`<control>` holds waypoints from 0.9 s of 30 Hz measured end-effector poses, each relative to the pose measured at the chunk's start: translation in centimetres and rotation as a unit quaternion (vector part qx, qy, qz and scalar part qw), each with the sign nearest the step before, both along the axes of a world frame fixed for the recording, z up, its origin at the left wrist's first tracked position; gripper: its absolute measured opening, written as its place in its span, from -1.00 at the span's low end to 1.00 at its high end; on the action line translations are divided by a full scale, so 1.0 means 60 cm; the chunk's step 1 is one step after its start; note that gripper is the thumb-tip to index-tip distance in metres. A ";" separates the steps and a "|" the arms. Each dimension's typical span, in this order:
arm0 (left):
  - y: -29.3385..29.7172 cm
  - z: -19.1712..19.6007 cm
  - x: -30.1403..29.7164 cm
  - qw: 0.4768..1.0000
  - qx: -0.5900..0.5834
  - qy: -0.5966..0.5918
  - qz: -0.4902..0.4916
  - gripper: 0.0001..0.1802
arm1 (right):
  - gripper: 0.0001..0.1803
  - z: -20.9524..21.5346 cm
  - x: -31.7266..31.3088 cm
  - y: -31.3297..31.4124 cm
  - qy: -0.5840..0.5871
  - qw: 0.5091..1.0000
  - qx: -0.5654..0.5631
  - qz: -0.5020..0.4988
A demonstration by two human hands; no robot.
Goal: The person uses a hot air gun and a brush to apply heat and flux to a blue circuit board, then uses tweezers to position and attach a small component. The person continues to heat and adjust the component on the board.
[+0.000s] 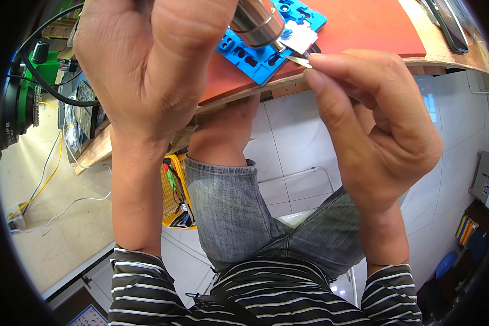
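My left hand [152, 60] is closed round a hot air gun, whose handle is mostly hidden by the hand and the upper edge. Its shiny metal nozzle [259, 24] points down at a blue repair fixture [255, 60] with slots and holes. A small whitish metallic plate [300, 37] sits on the fixture, beside the nozzle's tip. From the right, my right hand [372, 108] pinches a thin pointed metal blade [299, 61] between thumb and forefinger. The blade's point reaches the fixture near the nozzle; whether it touches the plate I cannot tell.
An orange-red mat [369, 27] covers the wooden bench, with a dark phone-like device [448, 24] at the right. Black cable [57, 92] and green-and-black equipment [41, 70] stand at the left. Below the bench is a yellow basket [175, 190] beside my leg.
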State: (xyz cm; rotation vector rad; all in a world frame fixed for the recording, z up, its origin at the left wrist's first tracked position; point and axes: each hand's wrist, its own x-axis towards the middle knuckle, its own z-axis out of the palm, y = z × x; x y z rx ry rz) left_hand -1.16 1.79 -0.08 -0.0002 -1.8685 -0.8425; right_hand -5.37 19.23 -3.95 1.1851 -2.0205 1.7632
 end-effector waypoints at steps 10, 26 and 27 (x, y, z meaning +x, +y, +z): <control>0.015 0.015 0.006 0.999 -0.003 -0.048 -0.018 -0.32 | -0.82 -0.004 0.002 -0.003 -0.014 1.000 0.002 -0.012; -0.044 0.015 0.010 0.992 -0.049 -0.043 -0.112 -0.33 | -0.83 0.005 -0.001 -0.003 -0.034 0.999 0.019 -0.007; -0.044 0.005 0.007 0.993 -0.061 -0.029 -0.097 -0.33 | -0.83 0.007 -0.001 -0.003 -0.034 0.999 0.023 -0.005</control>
